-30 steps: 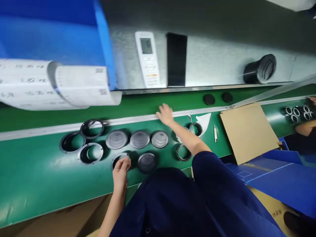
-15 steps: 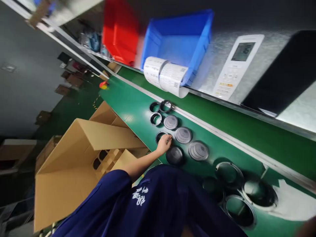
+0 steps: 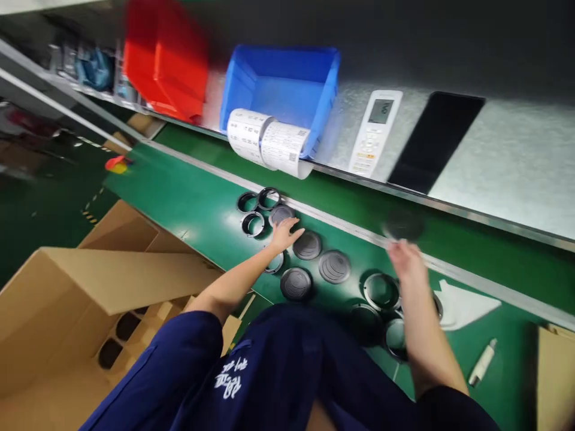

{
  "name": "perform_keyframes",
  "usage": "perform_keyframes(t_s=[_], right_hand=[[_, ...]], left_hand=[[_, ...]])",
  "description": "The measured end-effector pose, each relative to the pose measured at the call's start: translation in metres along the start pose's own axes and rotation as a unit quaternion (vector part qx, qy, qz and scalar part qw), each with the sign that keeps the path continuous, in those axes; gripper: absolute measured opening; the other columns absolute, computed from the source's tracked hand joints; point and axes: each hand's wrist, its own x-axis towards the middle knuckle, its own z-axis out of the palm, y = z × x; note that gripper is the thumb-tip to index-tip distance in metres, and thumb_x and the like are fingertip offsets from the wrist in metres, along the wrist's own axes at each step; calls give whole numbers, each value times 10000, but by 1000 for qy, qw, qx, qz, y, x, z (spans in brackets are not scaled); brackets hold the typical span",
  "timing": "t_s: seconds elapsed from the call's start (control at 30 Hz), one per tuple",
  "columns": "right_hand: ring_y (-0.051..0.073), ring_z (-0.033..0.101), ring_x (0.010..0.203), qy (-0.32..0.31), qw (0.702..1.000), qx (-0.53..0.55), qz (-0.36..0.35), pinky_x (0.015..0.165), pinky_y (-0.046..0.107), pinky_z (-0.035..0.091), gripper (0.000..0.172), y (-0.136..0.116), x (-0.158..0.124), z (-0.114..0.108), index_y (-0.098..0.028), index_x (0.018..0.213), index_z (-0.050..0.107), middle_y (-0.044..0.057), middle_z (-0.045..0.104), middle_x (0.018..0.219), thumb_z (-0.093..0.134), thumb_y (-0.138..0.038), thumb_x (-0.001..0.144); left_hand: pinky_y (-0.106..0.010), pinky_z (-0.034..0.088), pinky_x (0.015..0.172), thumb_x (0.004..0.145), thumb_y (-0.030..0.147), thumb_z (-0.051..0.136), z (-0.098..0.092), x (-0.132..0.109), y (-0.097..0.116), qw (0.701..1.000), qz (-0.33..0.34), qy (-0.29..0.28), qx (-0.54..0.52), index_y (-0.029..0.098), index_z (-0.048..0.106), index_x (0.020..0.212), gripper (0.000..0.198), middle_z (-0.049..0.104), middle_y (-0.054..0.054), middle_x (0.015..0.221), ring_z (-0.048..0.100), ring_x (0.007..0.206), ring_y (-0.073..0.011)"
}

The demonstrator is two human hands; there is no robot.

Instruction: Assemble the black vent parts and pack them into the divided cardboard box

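Note:
My left hand [image 3: 283,234] reaches over the bench with its fingers apart, the tips over the edge of a dark round vent cover [image 3: 281,213]. Beneath its wrist lies a black ring [image 3: 275,263], partly hidden. More vent covers with curved slats [image 3: 335,267] lie to its right. My right hand [image 3: 405,258], smeared by motion, is raised near the back rail with a blurred dark disc [image 3: 403,224] at its fingertips. Below that hand stand several larger black rings [image 3: 381,291], some partly covered by my forearm.
Further small black rings [image 3: 253,224] sit at the back left. A shelf above carries a red bin [image 3: 166,66], a blue bin [image 3: 283,90], label rolls [image 3: 269,143], a remote control [image 3: 376,131] and a black phone [image 3: 435,143]. An open cardboard box [image 3: 112,281] stands left; a white-handled tool [image 3: 483,362] lies right.
My left hand has left the small ring, moved towards the back vent cover and spread its fingers. My right hand has come into view with a dark disc. The view has swung right.

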Motion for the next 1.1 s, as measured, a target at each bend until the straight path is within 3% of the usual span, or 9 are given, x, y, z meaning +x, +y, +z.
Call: perform_keyframes(t_s=[0.13,0.3,0.43,0.5,0.6,0.67,0.73,0.9,1.1], right_hand=[[117,689,691,-64,984,101,129,665,250,615,381,22,-75,80,-216,831,650,-29,675,732,929,-437,695],[152,706,739,-244,946,14,211,675,282,609,441,39,-143,171,-187,900,704,54,747,855,798,-608,807],[198,670,772,-198,948,-249,-23,751,369,591,550,18,-140,180,-199,871,694,70,722,852,558,-731,916],[236,671,964,-173,909,-330,-186,922,432,564,491,4,-135,182,-223,997,714,84,722,1001,519,-672,961],[294,514,1365,-236,812,-424,-323,1157,522,413,552,-8,-137,190,-256,1312,684,128,592,1420,352,-601,1037],[328,311,1529,-289,737,-492,-362,1237,574,282,591,-6,-140,195,-279,1447,612,99,421,1610,312,-587,1042],[360,189,1573,-286,701,-538,-369,1251,631,200,606,2,-138,195,-271,1474,597,88,347,1664,288,-570,1046],[342,241,1540,-153,774,-504,-351,1221,653,269,631,9,-130,182,-218,1446,619,136,437,1605,199,-505,1073],[313,241,1546,-316,714,-469,-413,1280,565,221,614,-13,-170,191,-309,1424,653,32,357,1659,216,-551,1066]], left_hand=[[-576,340,1203,811,430,813,25,-67,3,940,-56,-208,-264,271,643,1357,593,545,-115,1541,445,1466,-369],[-534,449,1129,992,643,474,0,-119,20,880,-77,-160,-441,98,641,1309,652,690,-201,1311,570,1345,-376],[-577,406,1162,1013,713,282,-42,-150,36,854,-55,-142,-498,94,635,1317,774,699,-198,1294,558,1360,-367],[-658,383,1147,974,784,237,-54,-167,38,844,-82,-163,-504,117,618,1354,858,688,-200,1314,530,1381,-397],[-706,372,1126,926,847,232,-59,-189,35,838,-99,-166,-511,144,600,1391,919,667,-197,1353,500,1402,-422],[-672,384,1138,931,841,264,-60,-200,31,839,-80,-146,-518,150,598,1395,897,660,-187,1366,490,1414,-411],[-659,389,1142,943,824,282,-62,-208,29,840,-66,-133,-522,151,597,1397,870,663,-181,1364,487,1418,-405],[-724,362,1125,930,829,331,-69,-225,29,836,-59,-150,-525,158,572,1426,868,643,-199,1387,475,1416,-441],[-747,356,1111,918,842,337,-70,-241,27,836,-52,-160,-522,156,572,1430,887,634,-208,1398,446,1432,-458]])
